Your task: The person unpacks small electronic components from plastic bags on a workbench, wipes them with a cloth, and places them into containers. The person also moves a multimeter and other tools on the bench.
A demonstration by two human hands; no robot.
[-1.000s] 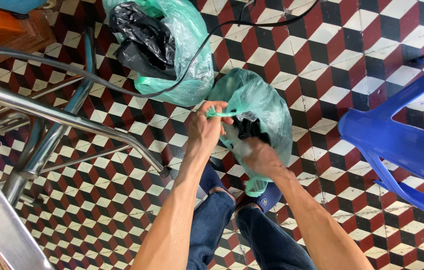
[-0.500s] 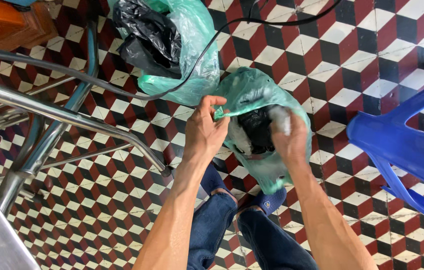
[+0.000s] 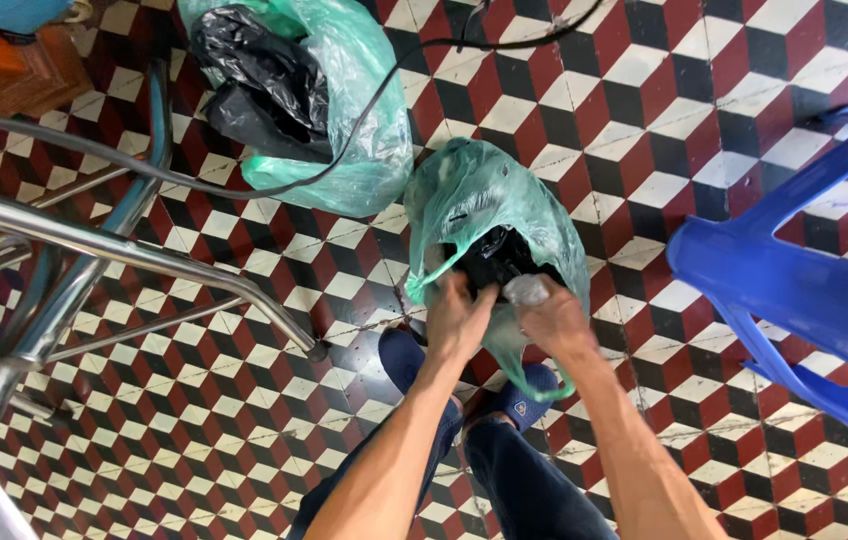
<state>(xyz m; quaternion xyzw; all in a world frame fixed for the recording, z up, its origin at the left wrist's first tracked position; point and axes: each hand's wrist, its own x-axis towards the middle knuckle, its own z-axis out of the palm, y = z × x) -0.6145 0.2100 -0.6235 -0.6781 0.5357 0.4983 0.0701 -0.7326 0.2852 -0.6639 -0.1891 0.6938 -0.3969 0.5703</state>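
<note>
Two hands meet at the mouth of a green plastic bag (image 3: pixel 489 205) near the middle of the head view, and much of what they do is hidden. The left hand (image 3: pixel 456 318) has its fingers curled into the bag's opening, pinching the thin green edge at the lower left of the mouth; its fingertips are lost against the dark contents (image 3: pixel 492 262), which are too shadowed to identify. The right hand (image 3: pixel 554 322) is closed around a small clear, pale object (image 3: pixel 526 290) at the bag's lip, only its rounded end showing. The bag's lower part trails down between the hands to the blue slippers (image 3: pixel 514 400), its bottom covered by wrists. A second green bag (image 3: pixel 329 110) with black plastic inside lies in the upper centre, cut off by the top edge, a black cable (image 3: pixel 274 190) running across it. Metal frame tubes (image 3: pixel 114 250) crowd the left side, one leg ending just left of the left hand. A blue plastic chair (image 3: pixel 794 280) fills the right, cut off by the frame edge. Open patterned tile floor (image 3: pixel 644 100) lies above and right of the bag.
</note>
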